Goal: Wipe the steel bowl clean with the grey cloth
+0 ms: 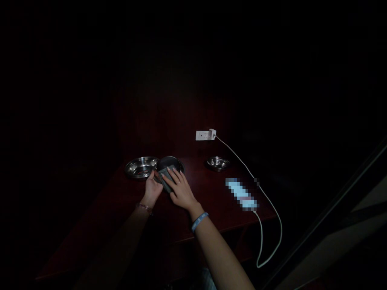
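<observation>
A round metal dish [168,162] with a dark inside is tilted up at the table's far side. My left hand [152,189] grips its near left edge, some of the fingers hidden behind it. Over the dish's lower part lies a grey-green cloth [166,180]. My right hand [180,189] presses the cloth against the dish, its fingers stretched over the fabric. Just left of the dish, a wide shiny steel plate [141,162] with raised sides rests on the table, with a small reddish mark or item inside.
A small steel bowl [218,162] sits farther right on the dark red table [121,211]. Near the right edge lies a lit, blurred-out phone [241,194]. Its white cable [281,225] loops below the table edge and runs up to a charger in the wall socket [202,135].
</observation>
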A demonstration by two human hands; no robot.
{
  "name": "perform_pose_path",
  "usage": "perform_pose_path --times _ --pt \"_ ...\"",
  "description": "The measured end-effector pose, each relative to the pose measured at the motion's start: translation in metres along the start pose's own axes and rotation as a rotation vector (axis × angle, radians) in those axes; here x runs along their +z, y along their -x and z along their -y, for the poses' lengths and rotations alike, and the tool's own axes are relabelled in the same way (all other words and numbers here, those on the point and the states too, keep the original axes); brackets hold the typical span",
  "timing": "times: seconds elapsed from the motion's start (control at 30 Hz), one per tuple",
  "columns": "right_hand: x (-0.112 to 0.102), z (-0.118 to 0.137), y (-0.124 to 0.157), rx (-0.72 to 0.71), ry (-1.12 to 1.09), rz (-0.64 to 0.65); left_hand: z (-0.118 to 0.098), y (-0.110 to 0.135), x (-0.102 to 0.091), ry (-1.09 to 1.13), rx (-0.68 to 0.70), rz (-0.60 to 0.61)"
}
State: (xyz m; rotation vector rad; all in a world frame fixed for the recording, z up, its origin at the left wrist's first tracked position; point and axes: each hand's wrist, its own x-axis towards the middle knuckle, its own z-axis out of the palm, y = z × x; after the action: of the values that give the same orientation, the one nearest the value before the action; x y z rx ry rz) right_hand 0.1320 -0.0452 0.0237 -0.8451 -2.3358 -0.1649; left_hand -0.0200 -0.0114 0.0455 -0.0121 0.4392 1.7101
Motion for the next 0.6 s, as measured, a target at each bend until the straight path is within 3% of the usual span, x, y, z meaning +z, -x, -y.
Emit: perform_pose_path --times 0.27,0.6 --pt "0.006 -0.004 0.001 -0.005 0.131 -0.047 0.002 -0.003 -0.001 -0.079 -0.073 0.018" --pt "-0.005 -0.003 0.001 0.186 0.095 -0.172 0.007 0.015 0.009 -0.141 -0.157 0.133"
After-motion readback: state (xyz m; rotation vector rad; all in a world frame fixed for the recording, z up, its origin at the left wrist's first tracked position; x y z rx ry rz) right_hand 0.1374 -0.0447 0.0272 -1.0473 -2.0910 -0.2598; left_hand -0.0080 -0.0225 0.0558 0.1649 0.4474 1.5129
